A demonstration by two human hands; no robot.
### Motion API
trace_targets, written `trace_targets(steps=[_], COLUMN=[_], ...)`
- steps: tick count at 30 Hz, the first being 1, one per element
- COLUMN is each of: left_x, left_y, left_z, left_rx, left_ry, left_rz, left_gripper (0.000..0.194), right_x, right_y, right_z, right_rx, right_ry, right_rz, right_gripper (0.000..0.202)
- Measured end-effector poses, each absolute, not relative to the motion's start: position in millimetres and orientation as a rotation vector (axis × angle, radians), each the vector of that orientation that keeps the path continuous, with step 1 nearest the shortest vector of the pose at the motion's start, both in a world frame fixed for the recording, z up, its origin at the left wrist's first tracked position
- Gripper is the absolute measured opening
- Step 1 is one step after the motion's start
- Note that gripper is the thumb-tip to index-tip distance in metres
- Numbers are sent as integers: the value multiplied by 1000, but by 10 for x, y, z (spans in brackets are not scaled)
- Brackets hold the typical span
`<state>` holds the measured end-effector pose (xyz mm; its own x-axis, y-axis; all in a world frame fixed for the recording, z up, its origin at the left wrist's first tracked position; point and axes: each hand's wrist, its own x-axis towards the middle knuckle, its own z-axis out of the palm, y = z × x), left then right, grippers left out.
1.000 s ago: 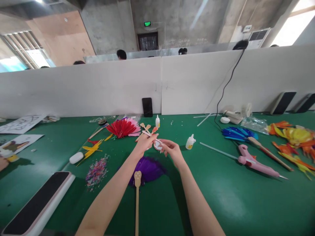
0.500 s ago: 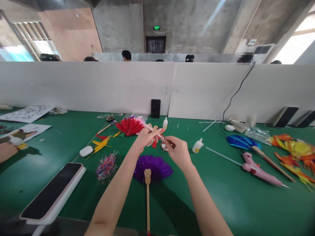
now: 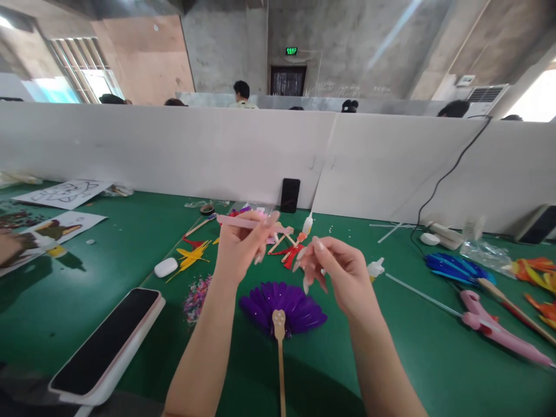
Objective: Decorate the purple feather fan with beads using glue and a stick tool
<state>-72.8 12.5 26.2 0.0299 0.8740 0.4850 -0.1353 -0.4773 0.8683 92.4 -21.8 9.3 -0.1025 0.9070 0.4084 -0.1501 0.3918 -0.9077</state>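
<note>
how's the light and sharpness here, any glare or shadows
Head view: the window at far right is blown out to white; head view: a soft shadow darkens the green table between the wooden handle and the right forearm; head view: fine detail looks soft around the right hand, cause unclear.

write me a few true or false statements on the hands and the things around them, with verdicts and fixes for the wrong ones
1. The left hand holds a pink stick. True.
2. A pink glue gun lies to the right of the purple fan. True.
3. The purple fan is held up in the air. False: it lies on the green table.
4. The left hand is pressed against the other one. False: there is a gap between it and the right hand.
5. A black phone stands upright in front of the white partition. True.
</note>
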Motion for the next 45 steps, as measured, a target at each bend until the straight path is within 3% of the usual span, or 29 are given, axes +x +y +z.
trace_targets(steps=[5, 10, 37, 45], left_x=[-687, -644, -562, -495], left_y=[-84, -134, -91, -64], left_z=[353, 379, 294, 266], left_rx=[2090, 2384, 2753, 2705], left_ry=[678, 591, 678, 640], left_rz=[1481, 1447, 1355, 1419], left_gripper=[8, 8, 10, 13], right_x=[965, 1019, 1109, 1140], right_y=[-290, -329, -302, -255], right_z=[135, 161, 217, 226], right_rx=[-616, -575, -912, -908], right_ry=[-1291, -1279, -1470, -1457], right_rz=[1324, 1368, 1107, 1182], right_gripper=[30, 31, 38, 38])
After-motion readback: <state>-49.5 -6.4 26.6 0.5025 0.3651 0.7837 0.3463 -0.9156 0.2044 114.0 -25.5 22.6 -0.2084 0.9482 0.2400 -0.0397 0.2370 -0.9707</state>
